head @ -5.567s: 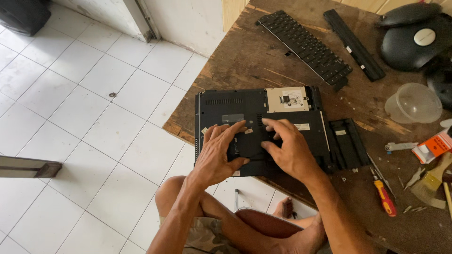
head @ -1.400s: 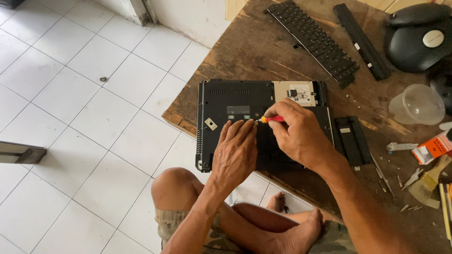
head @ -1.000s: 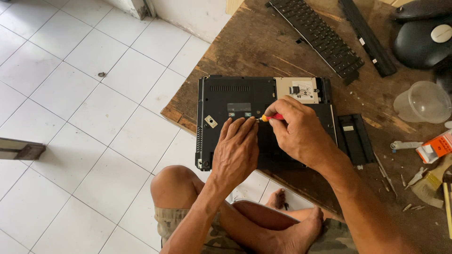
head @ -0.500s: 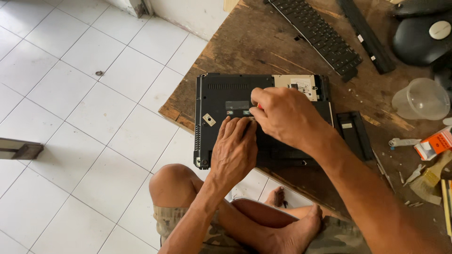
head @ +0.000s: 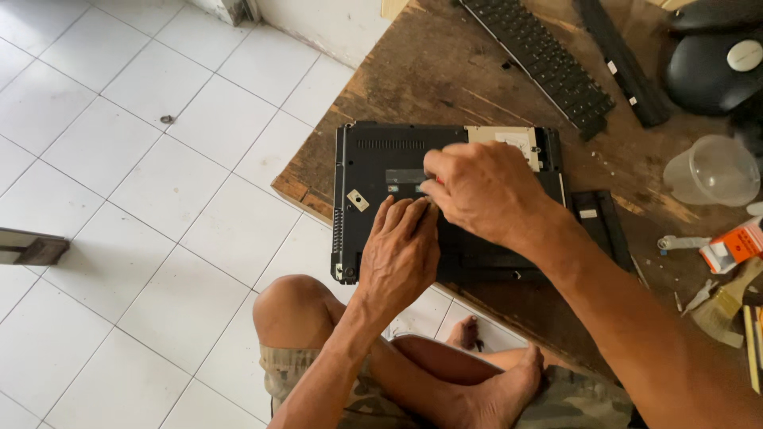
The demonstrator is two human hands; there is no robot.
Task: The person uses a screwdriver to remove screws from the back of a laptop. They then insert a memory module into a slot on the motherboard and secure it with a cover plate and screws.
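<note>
Here the black laptop (head: 397,163) lies upside down, its underside facing up, near the front-left corner of a worn wooden board (head: 429,71). Its long axis runs left to right across the view, nearly level, with the vent slots along the far edge and the near edge overhanging the board slightly toward the person's lap. An open bay at its far right corner shows a silvery drive (head: 509,137).

The left hand (head: 401,250) lies flat on the laptop's base, fingers stretched out and together, pressing down and gripping nothing. The right hand (head: 481,191) sits just beyond it, touching the left fingertips, curled over the middle of the base; a small sliver of red shows under its fingers, but what it pinches cannot be told from this view.

Just right of the laptop a narrow black cover panel (head: 600,230) lies on the board. Farther back rest a detached black keyboard (head: 544,56) and a long black strip (head: 624,67), both slanting diagonally. A clear plastic cup (head: 711,171) stands to the right, with a paintbrush (head: 727,302) and a small orange box (head: 735,245) nearer the edge.

The board sits low over a floor of white tiles (head: 143,159); the person sits cross-legged, with a bare knee (head: 290,306) and foot (head: 501,393) below.
</note>
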